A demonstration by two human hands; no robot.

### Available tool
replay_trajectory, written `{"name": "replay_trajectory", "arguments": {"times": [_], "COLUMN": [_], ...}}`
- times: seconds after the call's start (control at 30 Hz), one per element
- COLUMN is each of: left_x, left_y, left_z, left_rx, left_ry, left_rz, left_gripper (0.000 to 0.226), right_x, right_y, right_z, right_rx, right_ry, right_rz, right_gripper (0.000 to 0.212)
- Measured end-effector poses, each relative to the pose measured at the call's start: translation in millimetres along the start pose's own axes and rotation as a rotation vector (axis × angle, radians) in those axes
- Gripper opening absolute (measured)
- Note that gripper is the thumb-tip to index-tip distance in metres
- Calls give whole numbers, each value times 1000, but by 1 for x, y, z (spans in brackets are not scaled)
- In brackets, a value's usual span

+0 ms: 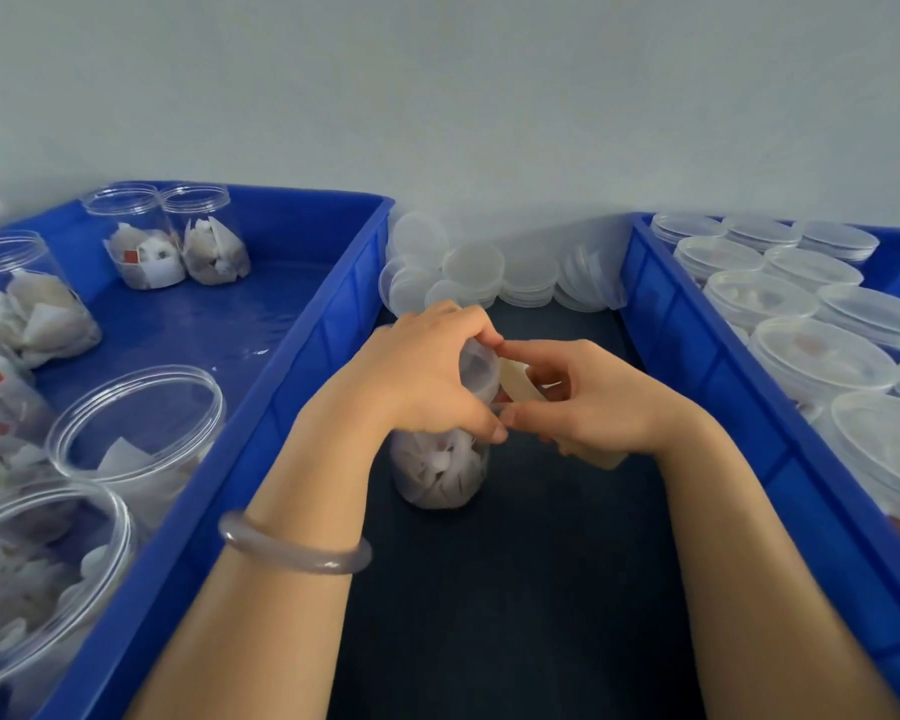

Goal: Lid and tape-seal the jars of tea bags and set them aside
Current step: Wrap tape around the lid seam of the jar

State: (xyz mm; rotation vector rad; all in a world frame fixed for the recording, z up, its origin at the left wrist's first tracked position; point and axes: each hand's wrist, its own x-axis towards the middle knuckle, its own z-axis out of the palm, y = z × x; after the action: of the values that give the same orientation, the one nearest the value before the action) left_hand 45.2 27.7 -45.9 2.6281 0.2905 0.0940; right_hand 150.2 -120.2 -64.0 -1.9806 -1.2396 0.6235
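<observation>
A clear jar of tea bags (437, 472) stands upright on the dark table between two blue crates. My left hand (427, 376) is curled over its lidded top and grips it. My right hand (588, 402) holds a roll of pale tape (520, 387) right beside the lid, with thumb and fingers pinching at the lid's edge. The lid itself is mostly hidden under my left hand.
The left blue crate (302, 366) holds several open jars of tea bags (141, 241). The right blue crate (697, 366) is packed with lidded jars (822, 356). A heap of loose translucent lids (474, 272) lies against the wall behind my hands. Dark table (515, 589) lies in front.
</observation>
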Motion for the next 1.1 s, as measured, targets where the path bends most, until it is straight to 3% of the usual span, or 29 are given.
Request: {"name": "replay_trajectory", "arguments": {"times": [0.17, 0.27, 0.4, 0.53, 0.6, 0.7, 0.8, 0.97, 1.1], "left_x": [-3, -3, -4, -1, -1, -1, -2, -6, -3], "left_y": [3, 3, -2, -10, -11, -13, -13, -11, -7], "left_z": [0, 12, 17, 10, 8, 12, 15, 3, -4], "left_rx": [75, 87, 96, 37, 53, 81, 144, 163, 126], "left_ry": [-17, 95, 192, 138, 112, 151, 221, 101, 36], "left_rz": [-32, -30, 46, 119, 111, -39, -102, -71, -68], "left_gripper": [84, 77, 64, 53, 66, 98, 102, 96, 81], "right_x": [0, 3, 8, 10, 9, 10, 11, 14, 14], "right_y": [10, 10, 12, 11, 10, 11, 13, 9, 6], "right_z": [-3, 0, 5, 9, 11, 13, 13, 20, 16], "right_rx": [72, 48, -34, -101, -70, -54, -44, -38, 70], "right_ry": [26, 110, 160, 212, 238, 298, 356, 375, 221], "right_rz": [51, 49, 73, 82, 92, 92, 94, 65, 110], "right_gripper": [72, 52, 90, 101, 99, 88, 80, 90, 97]}}
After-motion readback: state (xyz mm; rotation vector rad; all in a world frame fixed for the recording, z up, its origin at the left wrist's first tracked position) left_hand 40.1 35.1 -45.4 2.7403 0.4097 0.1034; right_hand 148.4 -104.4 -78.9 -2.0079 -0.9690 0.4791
